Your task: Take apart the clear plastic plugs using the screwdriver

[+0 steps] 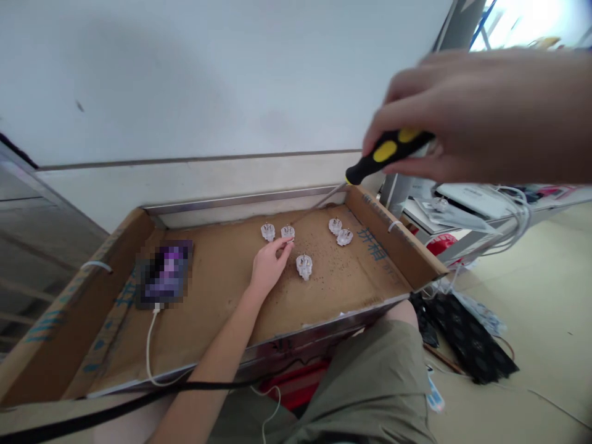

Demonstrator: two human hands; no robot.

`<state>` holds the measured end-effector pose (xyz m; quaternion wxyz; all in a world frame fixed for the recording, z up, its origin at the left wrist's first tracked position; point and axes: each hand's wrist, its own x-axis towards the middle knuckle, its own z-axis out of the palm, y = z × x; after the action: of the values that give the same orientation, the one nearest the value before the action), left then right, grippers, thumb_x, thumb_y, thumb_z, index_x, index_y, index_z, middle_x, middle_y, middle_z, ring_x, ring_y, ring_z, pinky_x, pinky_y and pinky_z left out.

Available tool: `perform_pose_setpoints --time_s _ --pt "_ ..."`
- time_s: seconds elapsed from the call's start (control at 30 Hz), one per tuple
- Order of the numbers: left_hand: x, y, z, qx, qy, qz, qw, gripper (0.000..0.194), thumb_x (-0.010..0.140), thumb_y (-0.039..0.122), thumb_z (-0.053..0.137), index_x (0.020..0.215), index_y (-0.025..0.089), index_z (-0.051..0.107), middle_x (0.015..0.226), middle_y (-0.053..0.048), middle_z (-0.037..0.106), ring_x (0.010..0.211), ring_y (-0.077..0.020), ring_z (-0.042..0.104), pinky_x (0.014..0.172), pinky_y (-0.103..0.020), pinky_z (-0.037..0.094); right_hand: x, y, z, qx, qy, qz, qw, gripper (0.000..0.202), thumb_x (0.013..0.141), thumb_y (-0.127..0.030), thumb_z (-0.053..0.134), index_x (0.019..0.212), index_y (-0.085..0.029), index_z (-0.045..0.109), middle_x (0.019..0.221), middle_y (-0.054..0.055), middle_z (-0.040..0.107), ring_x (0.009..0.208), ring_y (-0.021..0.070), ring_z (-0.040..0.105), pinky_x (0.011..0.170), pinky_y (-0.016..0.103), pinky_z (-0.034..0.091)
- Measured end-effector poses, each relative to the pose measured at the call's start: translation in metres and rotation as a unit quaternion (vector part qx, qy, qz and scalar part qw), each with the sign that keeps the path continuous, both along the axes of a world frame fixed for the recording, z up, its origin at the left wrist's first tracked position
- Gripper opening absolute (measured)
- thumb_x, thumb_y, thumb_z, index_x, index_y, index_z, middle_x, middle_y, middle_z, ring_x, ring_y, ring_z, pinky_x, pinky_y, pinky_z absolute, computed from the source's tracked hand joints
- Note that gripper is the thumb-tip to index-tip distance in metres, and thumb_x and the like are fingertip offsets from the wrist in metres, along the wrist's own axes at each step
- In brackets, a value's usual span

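My right hand point(430, 117) is wrapped round the handle of a screwdriver point(386, 151), black with yellow patches. Its thin shaft slopes down to the left, and the blurred tip ends near a clear plug point(287, 230) with metal pins. At that plug's near edge, the fingers of my left hand point(272, 264) are pinched together on it; the exact contact is partly hidden. Another clear plug point(267, 232) lies just left. One plug point(304, 266) sits nearer to me, and two more plugs point(335, 226) lie together on the right.
A shallow cardboard-lined tray point(217, 308) rests across my lap, with dark specks on its bottom. A phone point(167, 271), blurred out, lies at its left with a white cable point(148, 345). Beyond is a white wall point(208, 80). Cables and bags point(476, 336) lie at right.
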<state>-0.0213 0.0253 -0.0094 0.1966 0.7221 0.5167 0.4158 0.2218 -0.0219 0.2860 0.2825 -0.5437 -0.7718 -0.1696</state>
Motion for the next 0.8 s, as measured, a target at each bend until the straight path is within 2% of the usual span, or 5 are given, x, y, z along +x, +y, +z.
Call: perform_pose_setpoints --time_s 0.07,0.27,0.37,0.57,0.8 --pt "-0.002 0.001 0.000 -0.012 -0.018 0.002 1.000 0.028 0.089 0.039 0.047 0.109 0.026 0.062 0.097 -0.002 0.071 0.090 -0.0182 0.066 0.083 -0.032 0.050 0.018 -0.018 -0.036 -0.032 -0.184 0.066 0.980 0.051 0.073 -0.056 0.041 0.101 -0.021 0.066 0.092 -0.001 0.054 0.092 0.0071 0.048 0.076 0.031 0.035" --pt "-0.006 -0.001 0.003 -0.023 -0.018 0.025 0.999 0.028 0.089 0.038 0.046 0.108 0.025 0.061 0.081 0.000 0.072 0.079 -0.0175 0.068 0.074 -0.029 0.049 0.038 -0.045 -0.211 0.066 0.053 -0.064 0.994 0.026 0.080 -0.031 0.055 0.101 -0.016 0.062 0.096 0.009 0.057 0.091 0.0145 0.051 0.083 0.030 0.044" --pt "-0.006 -0.003 0.004 -0.036 0.012 0.019 0.999 0.027 0.089 0.037 0.045 0.107 0.026 0.061 0.070 0.002 0.069 0.068 -0.0163 0.066 0.066 -0.027 0.047 0.026 -0.049 -0.268 0.032 0.080 -0.081 0.993 0.024 0.080 -0.029 0.056 0.102 -0.020 0.060 0.095 0.007 0.056 0.089 0.0154 0.052 0.081 0.030 0.045" --pt "-0.004 -0.003 0.008 -0.051 0.070 0.032 0.996 0.025 0.088 0.035 0.047 0.104 0.027 0.064 0.072 0.002 0.068 0.071 -0.0169 0.065 0.064 -0.026 0.045 0.004 -0.047 -0.293 -0.046 0.106 -0.127 0.985 0.024 0.081 -0.030 0.051 0.101 -0.020 0.060 0.099 0.010 0.055 0.093 0.0233 0.049 0.082 0.041 0.037" --pt "-0.009 -0.001 0.016 -0.052 0.028 0.097 0.993 0.024 0.087 0.037 0.049 0.102 0.026 0.065 0.082 0.000 0.069 0.075 -0.0163 0.063 0.070 -0.026 0.047 -0.070 -0.008 -0.287 -0.180 0.142 0.017 0.973 0.041 0.078 -0.039 0.055 0.115 -0.022 0.054 0.107 0.008 0.055 0.102 0.0186 0.051 0.087 0.033 0.042"
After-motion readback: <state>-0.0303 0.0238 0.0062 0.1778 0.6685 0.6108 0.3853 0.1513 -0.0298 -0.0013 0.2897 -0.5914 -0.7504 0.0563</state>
